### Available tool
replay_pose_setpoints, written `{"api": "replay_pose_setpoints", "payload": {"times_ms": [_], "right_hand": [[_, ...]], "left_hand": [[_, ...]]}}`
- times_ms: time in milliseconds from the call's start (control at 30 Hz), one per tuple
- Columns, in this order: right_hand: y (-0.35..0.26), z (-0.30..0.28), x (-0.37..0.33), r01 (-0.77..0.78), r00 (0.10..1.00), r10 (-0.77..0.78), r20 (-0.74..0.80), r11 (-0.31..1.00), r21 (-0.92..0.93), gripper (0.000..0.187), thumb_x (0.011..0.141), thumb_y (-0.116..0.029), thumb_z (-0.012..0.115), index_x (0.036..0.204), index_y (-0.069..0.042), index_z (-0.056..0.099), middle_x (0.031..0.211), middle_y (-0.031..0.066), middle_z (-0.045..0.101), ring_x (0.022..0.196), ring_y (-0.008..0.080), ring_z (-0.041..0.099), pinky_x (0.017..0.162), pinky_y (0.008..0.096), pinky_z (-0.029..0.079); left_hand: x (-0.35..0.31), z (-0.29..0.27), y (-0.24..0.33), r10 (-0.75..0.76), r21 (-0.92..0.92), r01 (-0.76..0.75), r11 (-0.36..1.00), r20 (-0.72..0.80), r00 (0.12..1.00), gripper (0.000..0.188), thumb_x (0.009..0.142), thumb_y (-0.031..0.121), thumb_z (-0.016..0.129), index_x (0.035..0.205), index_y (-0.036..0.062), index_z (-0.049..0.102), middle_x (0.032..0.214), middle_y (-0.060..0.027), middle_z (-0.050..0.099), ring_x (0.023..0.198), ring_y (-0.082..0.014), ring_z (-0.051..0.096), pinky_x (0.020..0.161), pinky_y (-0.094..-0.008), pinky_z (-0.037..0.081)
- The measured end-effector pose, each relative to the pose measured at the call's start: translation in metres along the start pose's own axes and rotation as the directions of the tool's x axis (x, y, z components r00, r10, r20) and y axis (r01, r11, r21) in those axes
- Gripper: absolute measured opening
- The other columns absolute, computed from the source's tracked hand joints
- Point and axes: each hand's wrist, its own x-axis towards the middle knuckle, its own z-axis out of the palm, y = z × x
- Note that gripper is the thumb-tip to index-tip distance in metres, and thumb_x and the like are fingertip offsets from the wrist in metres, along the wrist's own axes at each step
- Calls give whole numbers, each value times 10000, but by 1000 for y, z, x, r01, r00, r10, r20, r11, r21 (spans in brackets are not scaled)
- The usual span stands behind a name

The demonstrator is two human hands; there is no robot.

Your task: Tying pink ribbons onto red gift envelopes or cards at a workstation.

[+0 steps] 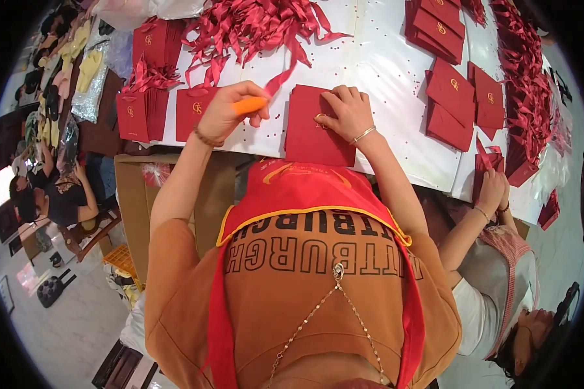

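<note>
My left hand [230, 111] is closed around the orange handle [250, 106] of a small tool; its tip is hard to make out. A red ribbon [280, 79] runs down from a heap of ribbon to the fingers of this hand. My right hand [349, 111] rests on a red paper bag [302, 133] at the table's near edge, thumb and forefinger apart, partly covering its gold emblem. This bag seems to lie on others like it. Another red bag [188, 107] lies beside my left hand, partly behind it.
The large ribbon heap [253, 32] covers the far middle of the white table [376, 71]. Red bags [141, 115] stand at the left, and more bags [449, 100] lie at the right. A co-worker's hands [493, 189] handle a bag there. A cardboard box [136, 194] stands below.
</note>
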Motion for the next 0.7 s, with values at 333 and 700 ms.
{"api": "replay_pose_setpoints", "payload": {"times_ms": [333,700], "right_hand": [[-10,4,9,120,988,-129,80,987,109,492,650,-321,703,1059,-86,565,994,81,521,921,264,485,793,378,400],[-17,-5,14,-20,997,11,78,993,117,422,632,-352,720,916,-75,575,850,76,562,822,267,537,749,372,428]], "left_hand": [[-24,2,54,536,-354,-542,762,-123,835,390,827,-6,517,1205,-50,438,1085,-191,559,988,-258,577,795,-298,515],[19,23,-27,114,8,-121,993,-416,902,231,818,46,568,1039,-16,541,951,-111,615,821,-187,619,702,-266,503]]}}
